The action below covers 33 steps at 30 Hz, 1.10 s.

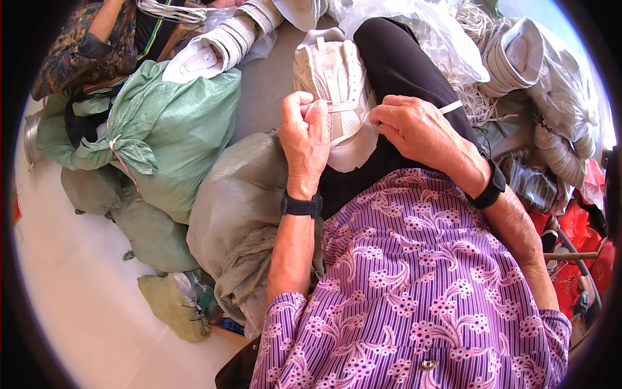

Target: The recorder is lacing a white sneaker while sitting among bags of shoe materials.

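Note:
A white and beige shoe upper [332, 68] without a sole lies on my dark-trousered thigh [402, 58], its toe part toward me. On its left side my left hand [303, 139] is closed in a pinch by the lower eyelets, with thumb and forefinger on a shoelace. My right hand [424, 133] pinches the lace at the right of the toe. A white shoelace end [451, 106] sticks out beyond the back of that hand. The lace crosses the tongue low down. The exact grip of the fingertips is partly hidden.
Left of me stand a tied green sack [184, 129] and a grey sack [236, 175]. Nested shoe uppers [223, 48] rest on the green one. At right are more stacked uppers [515, 55], loose white laces [476, 97] and red bags [573, 240]. Another person's arm [105, 19] shows far left.

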### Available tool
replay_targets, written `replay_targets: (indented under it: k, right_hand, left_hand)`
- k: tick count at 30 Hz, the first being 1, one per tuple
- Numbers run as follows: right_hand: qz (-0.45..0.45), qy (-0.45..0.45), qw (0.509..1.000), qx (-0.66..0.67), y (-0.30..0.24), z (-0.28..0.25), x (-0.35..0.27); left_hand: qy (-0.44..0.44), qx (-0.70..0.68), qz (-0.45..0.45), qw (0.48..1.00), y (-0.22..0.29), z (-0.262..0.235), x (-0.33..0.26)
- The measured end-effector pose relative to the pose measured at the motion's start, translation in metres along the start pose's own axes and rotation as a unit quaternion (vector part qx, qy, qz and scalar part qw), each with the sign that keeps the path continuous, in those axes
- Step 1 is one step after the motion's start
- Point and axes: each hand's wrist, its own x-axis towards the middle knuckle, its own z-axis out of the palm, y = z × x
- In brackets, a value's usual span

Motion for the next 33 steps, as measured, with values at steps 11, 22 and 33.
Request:
replay_targets:
  k: [11,22,33]
  right_hand:
    - [0.000,-0.015,1.000,0.002,0.003,-0.002,0.006]
    - [-0.083,0.026,0.986,-0.139,0.015,0.019,0.058]
    - [-0.237,-0.045,0.894,-0.377,0.005,0.010,0.065]
  left_hand:
    - [-0.039,0.008,0.009,0.999,-0.007,0.004,0.004]
    - [-0.041,0.085,0.073,0.993,-0.011,0.005,0.003]
    - [-0.011,0.108,0.111,0.988,-0.008,-0.003,-0.003]
